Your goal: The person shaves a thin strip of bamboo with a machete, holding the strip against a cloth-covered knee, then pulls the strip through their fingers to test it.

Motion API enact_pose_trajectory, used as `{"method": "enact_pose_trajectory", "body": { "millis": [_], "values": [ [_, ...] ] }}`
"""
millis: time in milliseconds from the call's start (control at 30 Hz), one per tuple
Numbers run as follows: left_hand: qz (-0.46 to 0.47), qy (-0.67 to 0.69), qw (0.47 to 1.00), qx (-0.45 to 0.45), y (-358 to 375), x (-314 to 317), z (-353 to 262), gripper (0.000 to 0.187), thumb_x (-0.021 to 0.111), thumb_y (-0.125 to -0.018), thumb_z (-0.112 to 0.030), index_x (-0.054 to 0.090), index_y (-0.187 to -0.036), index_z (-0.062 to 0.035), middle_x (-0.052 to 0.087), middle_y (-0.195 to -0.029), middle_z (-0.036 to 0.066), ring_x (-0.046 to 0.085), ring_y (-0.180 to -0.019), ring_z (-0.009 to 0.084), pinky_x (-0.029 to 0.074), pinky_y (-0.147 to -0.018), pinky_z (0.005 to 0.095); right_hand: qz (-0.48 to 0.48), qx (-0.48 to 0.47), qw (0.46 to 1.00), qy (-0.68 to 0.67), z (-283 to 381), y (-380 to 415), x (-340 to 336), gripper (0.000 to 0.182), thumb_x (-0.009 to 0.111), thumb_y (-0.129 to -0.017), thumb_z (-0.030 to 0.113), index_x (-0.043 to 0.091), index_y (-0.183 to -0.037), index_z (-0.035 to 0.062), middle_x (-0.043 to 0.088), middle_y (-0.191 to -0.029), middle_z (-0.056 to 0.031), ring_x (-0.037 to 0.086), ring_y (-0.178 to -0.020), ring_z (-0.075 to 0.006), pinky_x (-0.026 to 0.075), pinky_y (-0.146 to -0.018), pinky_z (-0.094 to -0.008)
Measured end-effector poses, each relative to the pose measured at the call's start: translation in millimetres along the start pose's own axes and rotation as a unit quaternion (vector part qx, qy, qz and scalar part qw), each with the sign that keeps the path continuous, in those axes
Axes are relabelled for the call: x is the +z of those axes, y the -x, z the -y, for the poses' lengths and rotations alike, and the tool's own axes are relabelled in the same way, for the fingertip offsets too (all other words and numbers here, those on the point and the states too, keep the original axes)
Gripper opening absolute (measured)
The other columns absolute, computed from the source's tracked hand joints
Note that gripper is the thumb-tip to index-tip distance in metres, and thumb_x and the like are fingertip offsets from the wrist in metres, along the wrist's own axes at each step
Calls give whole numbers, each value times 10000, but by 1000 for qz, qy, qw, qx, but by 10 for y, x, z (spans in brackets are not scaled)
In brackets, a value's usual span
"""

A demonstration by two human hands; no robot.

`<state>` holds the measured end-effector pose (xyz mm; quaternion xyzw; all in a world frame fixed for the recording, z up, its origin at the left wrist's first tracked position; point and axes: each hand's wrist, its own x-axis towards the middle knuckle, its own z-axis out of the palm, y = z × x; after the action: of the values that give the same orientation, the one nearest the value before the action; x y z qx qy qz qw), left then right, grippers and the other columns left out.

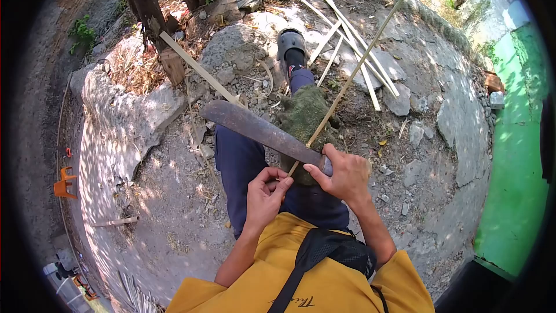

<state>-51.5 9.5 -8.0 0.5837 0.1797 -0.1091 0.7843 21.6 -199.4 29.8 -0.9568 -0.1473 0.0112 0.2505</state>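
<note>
My right hand (pixel 346 175) is closed round the handle of a machete (pixel 255 129). Its broad, dark, worn blade points to the upper left across my lap. Between finger and thumb, my left hand (pixel 267 194) pinches the near end of a long, thin bamboo strip (pixel 360 65). The strip slants away to the upper right and meets the blade close to the handle. Beneath both lies a rough green pad (pixel 306 110) over my leg. Part of the handle is hidden by my right fingers.
Several pale split bamboo strips (pixel 364 52) lie crossed on the stony ground ahead. Another slat (pixel 200 69) leans near the tree trunk (pixel 145 6). A green wall (pixel 509 156) stands at right. An orange plastic chair (pixel 65 184) and a short stick (pixel 119 221) are at left.
</note>
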Motion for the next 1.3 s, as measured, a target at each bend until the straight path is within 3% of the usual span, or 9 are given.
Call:
{"method": "enact_pose_trajectory", "body": {
  "millis": [200,267,400,500,800,900,1067,1300],
  "values": [
    [-2,1,1000,4,31,-11,-15,137,737,-1010,-27,625,-1085,0,659,-919,-8,564,-723,15,401,-607,193,2,-5,1000,7,9,15,31,568,727,-919,633,624,-908,74,717,-734,-150,722,-623,-365,521,-534,-467],
    [-4,4,1000,0,33,-12,-15,152,742,-1013,-57,628,-1090,7,627,-837,-16,554,-657,21,410,-553,202,-9,-12,1000,5,16,22,37,566,731,-918,628,622,-904,73,715,-732,-148,723,-622,-362,523,-532,-464],
    [-4,12,1000,-6,41,-28,7,157,742,-1012,-55,626,-1098,7,621,-832,-21,558,-659,25,415,-553,204,-11,-15,1000,-1,7,21,60,562,737,-916,623,621,-902,73,714,-729,-148,723,-623,-359,526,-532,-459],
    [6,13,1000,-5,13,-37,38,139,725,-1022,-42,616,-1106,-24,658,-930,-17,538,-699,7,383,-586,192,-20,-17,1000,2,8,15,53,558,739,-916,620,621,-903,74,711,-723,-144,720,-619,-358,527,-534,-453],
    [109,-178,976,-67,-105,-6,-247,286,559,-1139,-254,554,-1247,11,651,-961,58,513,-641,34,420,-579,204,-14,6,1000,0,-70,-19,-38,554,734,-929,611,619,-899,70,697,-710,-143,713,-626,-361,516,-540,-466],
    [92,-186,975,-83,-55,35,-344,318,522,-1153,-288,593,-1238,10,669,-930,58,527,-624,42,437,-567,214,-19,-4,1000,-5,-78,21,-25,547,736,-930,606,619,-895,73,699,-716,-143,713,-632,-364,512,-540,-467],
    [111,-224,968,-2,-133,-21,-200,362,528,-1148,-260,705,-1018,28,671,-768,36,544,-612,54,428,-539,263,-25,-12,1000,-14,-106,37,-46,525,757,-918,586,644,-921,73,704,-726,-138,709,-633,-361,524,-554,-453],
    [70,-234,969,21,-343,268,-363,338,534,-1137,-217,711,-1001,36,631,-762,17,522,-636,61,436,-591,261,-18,-25,999,-43,-173,47,-90,485,775,-915,544,658,-958,75,710,-737,-144,704,-634,-361,528,-570,-463]
  ]
}}
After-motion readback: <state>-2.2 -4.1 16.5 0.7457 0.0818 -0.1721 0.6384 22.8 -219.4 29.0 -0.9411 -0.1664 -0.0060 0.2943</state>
